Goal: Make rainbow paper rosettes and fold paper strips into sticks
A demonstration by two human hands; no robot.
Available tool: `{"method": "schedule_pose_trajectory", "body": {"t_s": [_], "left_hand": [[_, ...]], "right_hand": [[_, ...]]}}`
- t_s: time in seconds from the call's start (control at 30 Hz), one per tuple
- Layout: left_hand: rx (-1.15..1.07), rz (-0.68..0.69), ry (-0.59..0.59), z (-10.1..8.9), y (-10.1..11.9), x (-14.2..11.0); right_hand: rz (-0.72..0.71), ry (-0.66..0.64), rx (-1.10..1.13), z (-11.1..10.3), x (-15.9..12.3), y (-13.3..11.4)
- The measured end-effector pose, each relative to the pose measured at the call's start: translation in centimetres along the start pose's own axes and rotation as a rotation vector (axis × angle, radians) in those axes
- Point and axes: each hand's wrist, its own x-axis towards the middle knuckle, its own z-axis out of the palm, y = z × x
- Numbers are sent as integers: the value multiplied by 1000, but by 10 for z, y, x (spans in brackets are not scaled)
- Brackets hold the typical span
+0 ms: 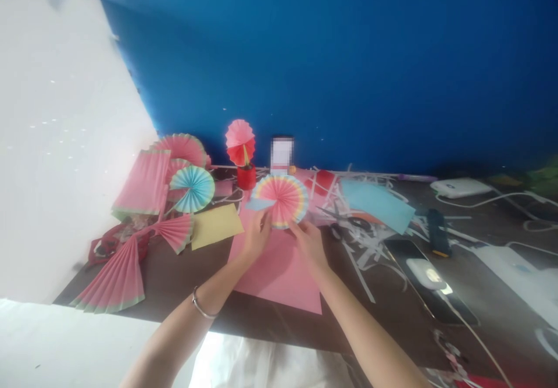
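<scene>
**Two Hands Hold Up a Rainbow Fan**

White cloth [270, 365] sits closest to me, right at the table's [183, 289] near edge. Over it reach my two arms, and a thin bangle [203, 308] hangs on my left wrist.

My left hand [257, 235] pinches the lower left edge of the round rainbow fan [281, 200]. My right hand [309, 242] pinches the lower right edge. Both hands are mostly closed, with only the fingertips gripping the paper. I hold it on both sides so the folds stay spread out in a full circle. The fan stands up just above the pink sheet [279, 271], which lies flat under my hands like a mat.

On my left lie more folded fans. A blue and yellow fan [192, 188] rests next to the pink fans [146, 181], and a yellow paper [215, 225] lies beside them. A red cup [246, 177] near the blue wall [349, 56] holds a pink fan on a stick [239, 142] so it stands tall.

On my right, white paper strips [361, 248] are scattered about. A light blue sheet [377, 203] lies on top of them. A phone [429, 286] with a white cable sits farther right.
</scene>
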Motion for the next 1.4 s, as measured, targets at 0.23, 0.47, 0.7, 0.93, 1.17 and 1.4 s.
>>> {"method": "schedule_pose_trajectory", "body": {"t_s": [0.23,0.47,0.7,0.93,1.17,1.4], "left_hand": [[60,-23,-15,2,0,-3],[139,-28,10,0,2,-3],[84,51,7,-3,9,-5],[44,102,-62,-2,8,-6],[84,139,-57,-5,7,-3],[213,187,-75,-9,7,0]], "right_hand": [[-26,-1,-57,2,-2,-7],[-8,-10,9,0,-1,-3],[0,10,107,2,2,4],[-31,-1,155,1,4,9],[-16,20,142,-2,7,12],[-11,35,87,-3,8,12]]}}
